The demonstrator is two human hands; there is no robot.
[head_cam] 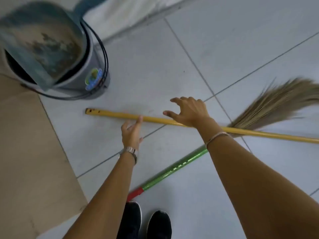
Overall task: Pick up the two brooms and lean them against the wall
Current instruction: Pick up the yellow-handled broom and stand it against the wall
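Note:
A broom with a yellow handle (112, 114) lies flat on the grey floor tiles, running left to right across the middle. A second broom with a green handle (172, 171) and a red end lies diagonally below it; its straw head (276, 104) fans out at the right. My left hand (132, 131) hovers at the yellow handle with its fingers apart, fingertips touching or nearly touching it. My right hand (188, 112) is spread open just above the same handle, holding nothing. My right forearm hides where the two handles cross.
A grey bucket (93, 73) with a blue dustpan (43, 42) standing in it sits at the upper left. A brown mat or board (29, 152) covers the floor at the left. The white wall's base (131, 16) runs along the top. My black shoes (145, 221) are at the bottom.

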